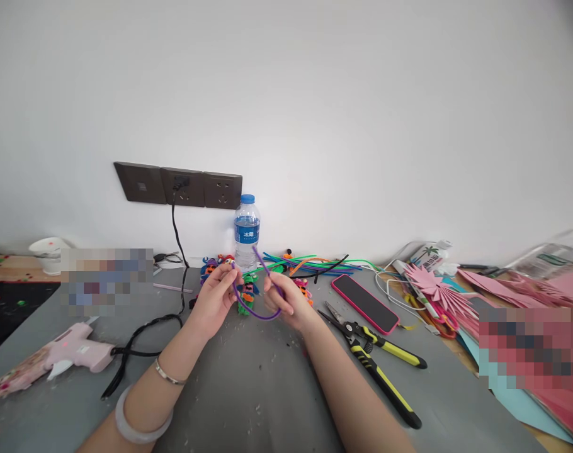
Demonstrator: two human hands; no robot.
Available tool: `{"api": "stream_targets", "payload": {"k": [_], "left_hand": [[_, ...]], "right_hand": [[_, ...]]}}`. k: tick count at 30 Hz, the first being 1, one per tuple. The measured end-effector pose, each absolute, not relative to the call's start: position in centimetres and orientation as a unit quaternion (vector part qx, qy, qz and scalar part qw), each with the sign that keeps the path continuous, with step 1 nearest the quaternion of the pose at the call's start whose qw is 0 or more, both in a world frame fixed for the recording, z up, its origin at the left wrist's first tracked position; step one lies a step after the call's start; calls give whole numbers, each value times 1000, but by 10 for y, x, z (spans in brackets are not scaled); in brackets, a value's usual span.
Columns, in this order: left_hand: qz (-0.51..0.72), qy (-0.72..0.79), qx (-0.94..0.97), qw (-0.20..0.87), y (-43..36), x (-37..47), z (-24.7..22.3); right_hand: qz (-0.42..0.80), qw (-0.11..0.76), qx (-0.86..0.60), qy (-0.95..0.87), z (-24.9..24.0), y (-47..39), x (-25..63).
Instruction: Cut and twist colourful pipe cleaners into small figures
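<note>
While both hands pinch it, the purple pipe cleaner (255, 311) sags U-shaped.

Both hands meet over the middle of the table (249, 402), the left hand (214, 301) and right hand (286, 301) each pinching an end of the pipe cleaner (255, 313) looped between them. Behind them stands the water bottle (247, 231), under the wall sockets (177, 186). Glue gun (73, 351) lies far left; pliers (376, 358) and phone (364, 303) lie right.
</note>
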State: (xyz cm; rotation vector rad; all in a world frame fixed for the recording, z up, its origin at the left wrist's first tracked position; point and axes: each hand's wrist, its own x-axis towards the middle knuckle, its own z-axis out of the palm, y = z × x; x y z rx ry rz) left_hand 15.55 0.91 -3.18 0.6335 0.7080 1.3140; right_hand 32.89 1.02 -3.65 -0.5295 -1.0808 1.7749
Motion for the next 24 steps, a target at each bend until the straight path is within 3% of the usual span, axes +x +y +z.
{"api": "stream_targets", "payload": {"k": [7, 24], "left_hand": [[574, 297, 295, 704, 10, 156, -40], [576, 332, 331, 670, 8, 154, -29]], "right_hand": [[747, 366, -225, -507, -43, 6, 323], [710, 337, -273, -555, -43, 8, 325]]}}
